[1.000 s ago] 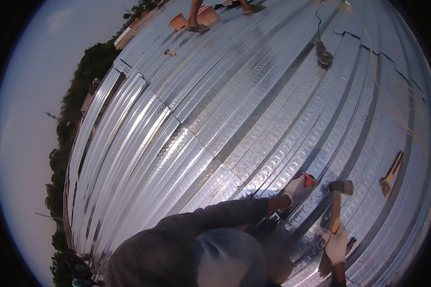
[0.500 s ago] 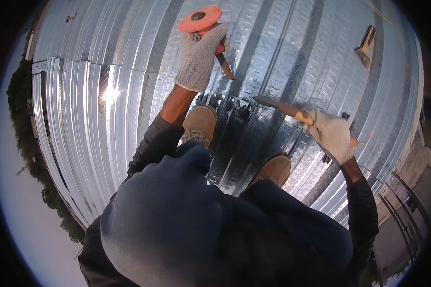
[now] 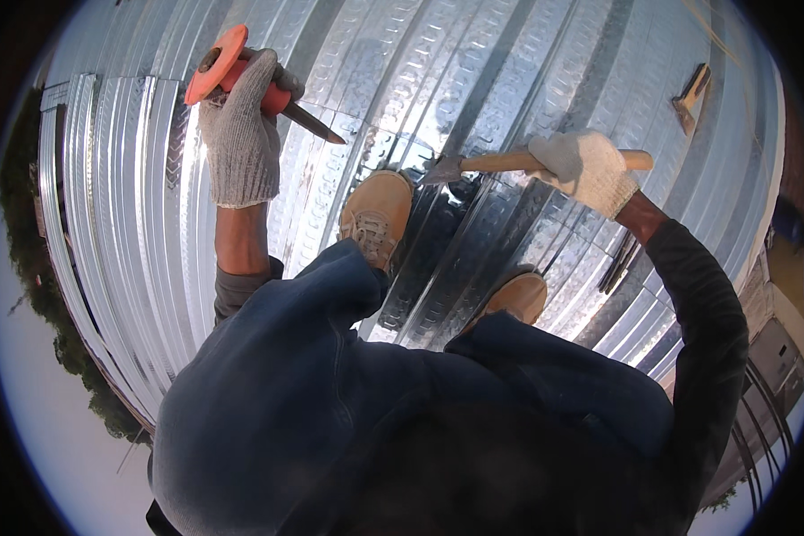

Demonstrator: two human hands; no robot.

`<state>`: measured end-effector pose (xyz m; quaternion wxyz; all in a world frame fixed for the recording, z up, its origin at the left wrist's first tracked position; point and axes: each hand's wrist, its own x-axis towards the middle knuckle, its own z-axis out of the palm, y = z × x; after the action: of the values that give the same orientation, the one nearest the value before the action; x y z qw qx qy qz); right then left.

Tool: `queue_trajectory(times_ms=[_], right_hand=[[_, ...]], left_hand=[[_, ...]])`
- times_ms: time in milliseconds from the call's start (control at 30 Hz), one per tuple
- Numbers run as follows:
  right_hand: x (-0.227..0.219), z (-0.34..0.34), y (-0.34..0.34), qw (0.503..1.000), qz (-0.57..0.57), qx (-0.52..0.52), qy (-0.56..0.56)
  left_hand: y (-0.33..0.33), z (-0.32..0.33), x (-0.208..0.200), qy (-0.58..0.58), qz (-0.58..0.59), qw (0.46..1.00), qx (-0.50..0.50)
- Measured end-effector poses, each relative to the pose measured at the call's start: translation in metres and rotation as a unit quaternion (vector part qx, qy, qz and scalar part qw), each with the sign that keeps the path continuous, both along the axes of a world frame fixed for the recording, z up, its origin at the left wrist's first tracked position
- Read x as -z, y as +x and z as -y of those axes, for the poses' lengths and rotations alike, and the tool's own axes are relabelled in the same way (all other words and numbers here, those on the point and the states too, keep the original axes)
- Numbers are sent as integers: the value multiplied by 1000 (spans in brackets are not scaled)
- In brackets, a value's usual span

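My left hand, in a knitted work glove, is closed around the red grip of a chisel with a round red hand guard. The chisel's pointed metal end is held above the ribbed metal decking, tilted down to the right. My gloved right hand grips the wooden handle of a hammer. Its metal head is over the decking near my left shoe, with the handle running to the right. A gap lies between the chisel tip and the hammer head.
Another wooden-handled tool lies on the decking at the far right. Thin dark rods rest beside my right shoe. Beyond the decking's left edge are trees and sky. A pale structure stands beyond the right edge.
My left hand has moved left with the chisel, which has turned to point more to the right. My right hand has shifted left and up, bringing the hammer head nearer my left shoe.
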<state>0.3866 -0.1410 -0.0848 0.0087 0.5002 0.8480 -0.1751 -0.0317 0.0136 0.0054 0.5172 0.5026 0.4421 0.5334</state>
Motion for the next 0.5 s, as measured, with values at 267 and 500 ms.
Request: queue_trajectory(times_ms=[267, 500], right_hand=[[5, -26, 15, 993, 73, -91, -28], [-3, -38, 5, 992, -55, -96, 60]], left_hand=[[-74, 19, 2, -38, -67, 994, -76], [-75, 26, -1, -60, -41, 996, -51]])
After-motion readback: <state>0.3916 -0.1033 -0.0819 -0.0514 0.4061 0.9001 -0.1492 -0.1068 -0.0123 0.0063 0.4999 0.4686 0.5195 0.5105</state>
